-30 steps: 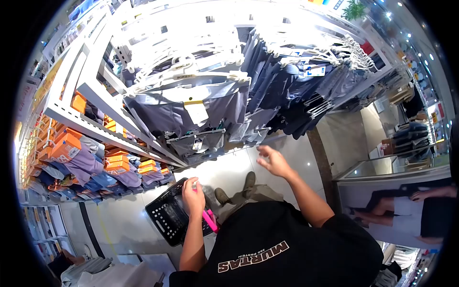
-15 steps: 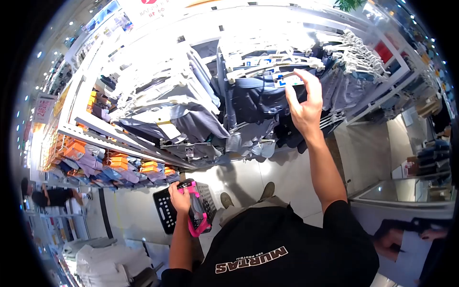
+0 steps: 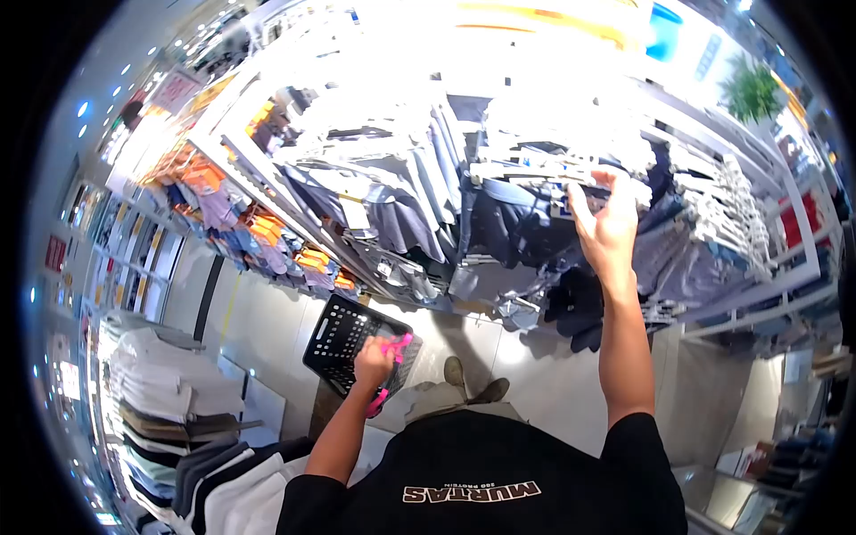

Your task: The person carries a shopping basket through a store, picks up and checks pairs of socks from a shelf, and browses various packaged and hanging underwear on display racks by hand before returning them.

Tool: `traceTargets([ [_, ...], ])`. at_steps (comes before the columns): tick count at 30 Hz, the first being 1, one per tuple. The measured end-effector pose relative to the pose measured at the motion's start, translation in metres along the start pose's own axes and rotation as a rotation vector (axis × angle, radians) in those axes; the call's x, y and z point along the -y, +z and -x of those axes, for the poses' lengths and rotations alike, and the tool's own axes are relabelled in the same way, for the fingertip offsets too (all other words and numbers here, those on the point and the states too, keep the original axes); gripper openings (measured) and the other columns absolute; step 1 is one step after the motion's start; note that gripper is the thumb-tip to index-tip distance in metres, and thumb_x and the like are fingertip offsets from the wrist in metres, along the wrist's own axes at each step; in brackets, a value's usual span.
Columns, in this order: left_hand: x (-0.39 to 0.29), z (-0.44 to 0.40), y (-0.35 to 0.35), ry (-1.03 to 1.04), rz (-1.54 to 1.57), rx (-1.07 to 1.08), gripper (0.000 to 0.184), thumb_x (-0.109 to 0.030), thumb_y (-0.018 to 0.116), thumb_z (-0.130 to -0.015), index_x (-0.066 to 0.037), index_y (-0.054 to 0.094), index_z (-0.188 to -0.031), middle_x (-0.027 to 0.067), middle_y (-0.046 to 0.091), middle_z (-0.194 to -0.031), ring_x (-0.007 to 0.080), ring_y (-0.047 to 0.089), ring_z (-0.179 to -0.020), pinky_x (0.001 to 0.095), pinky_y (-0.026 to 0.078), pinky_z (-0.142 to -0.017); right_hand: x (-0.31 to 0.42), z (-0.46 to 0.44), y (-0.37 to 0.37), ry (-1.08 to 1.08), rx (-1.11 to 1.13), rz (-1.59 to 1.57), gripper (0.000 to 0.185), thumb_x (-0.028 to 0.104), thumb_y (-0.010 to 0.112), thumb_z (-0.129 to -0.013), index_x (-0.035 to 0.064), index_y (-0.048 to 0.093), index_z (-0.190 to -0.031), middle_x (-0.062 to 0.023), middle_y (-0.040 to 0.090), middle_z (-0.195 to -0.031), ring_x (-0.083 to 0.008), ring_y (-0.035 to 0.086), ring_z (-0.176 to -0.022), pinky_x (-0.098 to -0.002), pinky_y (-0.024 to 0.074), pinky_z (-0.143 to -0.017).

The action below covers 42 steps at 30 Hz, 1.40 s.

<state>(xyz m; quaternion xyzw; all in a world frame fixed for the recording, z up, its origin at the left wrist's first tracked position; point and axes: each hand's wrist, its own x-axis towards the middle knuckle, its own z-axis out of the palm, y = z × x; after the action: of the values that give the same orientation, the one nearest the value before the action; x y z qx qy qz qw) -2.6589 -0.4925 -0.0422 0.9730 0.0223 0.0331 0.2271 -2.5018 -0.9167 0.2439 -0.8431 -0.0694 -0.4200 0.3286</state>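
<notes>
My left hand (image 3: 374, 361) is closed round the pink handle (image 3: 399, 343) of a black perforated basket (image 3: 343, 334), low at my left side. My right hand (image 3: 611, 227) is raised to the rack, at the right end of a white hanger (image 3: 526, 171) that carries dark navy garments (image 3: 508, 223). Its thumb and fingers are curved by the hanger and a small tag; glare hides whether they grip anything.
Grey garments (image 3: 397, 218) hang left of the navy ones, and more hang on white hangers (image 3: 727, 209) at the right. Orange-tagged items (image 3: 266, 227) line the left side. White shirts (image 3: 165, 370) hang at lower left. Pale floor tiles (image 3: 522, 357) surround my shoes (image 3: 455, 373).
My right hand has risen from above the floor to the navy garments' hanger. My left hand has moved with the basket, its fingers now round the handle. The view has shifted.
</notes>
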Motion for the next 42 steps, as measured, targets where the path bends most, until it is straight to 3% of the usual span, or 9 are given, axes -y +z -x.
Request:
traceTargets([
  [3, -0.016, 0.018, -0.002, 0.134, 0.094, -0.018, 0.016, -0.017, 0.069, -0.085, -0.01, 0.067, -0.099, 0.0151, 0.064, -0.102, 0.0414, 0.066, -0.085, 0.0513, 0.054, -0.075, -0.004, -0.005, 0.004, 0.028, 0.025, -0.028, 0.035, 0.016, 0.081, -0.083, -0.0013, 0.062, -0.108, -0.0162, 0.069, -0.097, -0.0306, 0.067, -0.091, -0.0384, 0.0527, -0.086],
  [15, -0.035, 0.041, 0.007, -0.009, 0.087, 0.239, 0.027, -0.028, 0.07, -0.087, -0.01, 0.069, -0.108, 0.0117, 0.062, -0.117, 0.0356, 0.059, -0.112, 0.0488, 0.048, -0.095, -0.022, -0.009, 0.01, 0.186, 0.109, -0.079, 0.053, 0.029, 0.074, -0.092, -0.0073, 0.054, -0.125, -0.0198, 0.069, -0.102, -0.0255, 0.066, -0.095, -0.0364, 0.0536, -0.081],
  [20, -0.031, 0.036, 0.005, 0.101, 0.111, 0.237, 0.028, -0.027, 0.073, -0.085, -0.011, 0.07, -0.107, 0.0088, 0.062, -0.121, 0.0298, 0.053, -0.118, 0.0447, 0.042, -0.101, -0.016, -0.007, 0.005, 0.206, 0.234, -0.083, 0.017, 0.017, 0.067, -0.099, 0.0004, 0.068, -0.102, -0.0014, 0.068, -0.087, -0.0077, 0.059, -0.08, -0.0243, 0.0477, -0.076],
  [29, -0.077, -0.03, -0.007, 0.19, 0.675, 0.18, 0.034, -0.025, 0.076, -0.086, -0.002, 0.068, -0.11, 0.0146, 0.063, -0.125, 0.0328, 0.062, -0.116, 0.0386, 0.049, -0.098, 0.025, 0.008, -0.033, 0.244, 0.066, -0.176, 0.017, 0.013, 0.068, -0.097, -0.0007, 0.064, -0.088, 0.0025, 0.062, -0.079, -0.0054, 0.054, -0.076, -0.0217, 0.0444, -0.073],
  [31, -0.098, -0.047, -0.017, 0.177, 0.822, 0.29, 0.052, -0.022, 0.08, -0.084, 0.001, 0.06, -0.127, 0.0181, 0.061, -0.13, 0.0335, 0.06, -0.12, 0.0406, 0.047, -0.102, 0.03, 0.024, -0.041, 0.305, 0.056, -0.277, 0.012, 0.01, 0.071, -0.094, -0.001, 0.068, -0.092, -0.0037, 0.071, -0.084, -0.0095, 0.065, -0.08, -0.0254, 0.051, -0.075],
  [35, -0.138, -0.074, -0.026, 0.373, 0.804, 0.056, 0.085, -0.024, 0.084, -0.079, 0.0, 0.04, -0.148, 0.0229, 0.05, -0.143, 0.0356, 0.052, -0.131, 0.0417, 0.043, -0.109, 0.04, 0.066, -0.04, 0.335, -0.024, -0.349, 0.012, 0.009, 0.071, -0.094, 0.001, 0.064, -0.088, 0.0007, 0.065, -0.085, -0.0062, 0.059, -0.078, -0.0225, 0.0475, -0.074],
  [39, -0.122, -0.097, 0.005, 0.453, 1.025, 0.331, 0.067, -0.018, 0.085, -0.079, 0.004, 0.054, -0.135, 0.0216, 0.057, -0.137, 0.0309, 0.058, -0.124, 0.0381, 0.047, -0.102, 0.035, 0.089, -0.04, 0.52, -0.104, -0.545, 0.015, 0.012, 0.066, -0.098, 0.0033, 0.061, -0.086, 0.0009, 0.062, -0.081, -0.005, 0.054, -0.073, -0.0212, 0.0423, -0.069],
  [40, -0.129, -0.095, -0.02, 0.169, 1.132, 0.603, 0.046, -0.009, 0.08, -0.082, 0.004, 0.064, -0.123, 0.0158, 0.066, -0.124, 0.0227, 0.064, -0.112, 0.0338, 0.051, -0.095, 0.032, 0.092, -0.039, 0.551, -0.142, -0.548, 0.018, 0.015, 0.065, -0.1, 0.0041, 0.062, -0.086, 0.0011, 0.061, -0.079, -0.0055, 0.052, -0.07, -0.0213, 0.0401, -0.068],
  [42, -0.129, -0.092, -0.027, 0.136, 0.991, 0.528, 0.029, 0.001, 0.068, -0.088, 0.004, 0.068, -0.117, 0.0079, 0.072, -0.103, 0.0147, 0.065, -0.097, 0.0303, 0.052, -0.087, 0.023, 0.099, -0.038, 0.641, -0.213, -0.557, 0.022, 0.019, 0.064, -0.1, 0.0058, 0.061, -0.083, 0.0026, 0.057, -0.075, -0.0051, 0.048, -0.066, -0.0216, 0.0372, -0.064],
])
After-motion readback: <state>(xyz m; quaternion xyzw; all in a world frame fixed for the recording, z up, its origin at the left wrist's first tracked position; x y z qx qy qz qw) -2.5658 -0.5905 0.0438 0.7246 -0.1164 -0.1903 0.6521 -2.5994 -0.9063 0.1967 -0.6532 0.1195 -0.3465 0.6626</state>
